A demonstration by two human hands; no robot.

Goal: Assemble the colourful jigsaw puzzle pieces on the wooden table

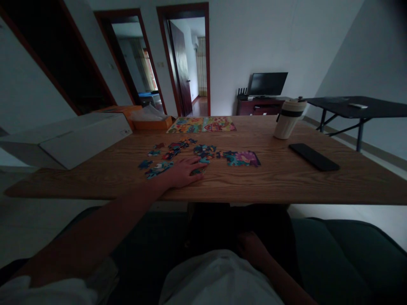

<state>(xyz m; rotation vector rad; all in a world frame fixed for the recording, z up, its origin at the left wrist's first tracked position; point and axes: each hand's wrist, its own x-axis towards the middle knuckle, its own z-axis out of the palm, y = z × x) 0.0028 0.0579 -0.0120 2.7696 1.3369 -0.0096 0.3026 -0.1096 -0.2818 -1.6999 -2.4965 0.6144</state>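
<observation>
My left hand (185, 172) lies palm down on the wooden table, fingers stretched forward and apart. Its fingertips touch or hover at a teal jigsaw piece (204, 160); another jigsaw piece (197, 171) lies by the thumb, partly covered. Loose jigsaw pieces (159, 168) are scattered left of the hand, with more jigsaw pieces (205, 150) just beyond it. To the right sits a joined section of the puzzle (243, 158) in teal and purple. Down in my lap, my right hand (250, 245) rests away from the table; its fingers are lost in shadow.
A white box (85, 137) and an orange box (151, 123) with clear plastic stand at the left. Colourful picture sheets (202, 124) lie at the back. A cream tumbler (288, 120) and a black phone (313, 156) are on the right. The table's front edge (241, 202) is near my lap.
</observation>
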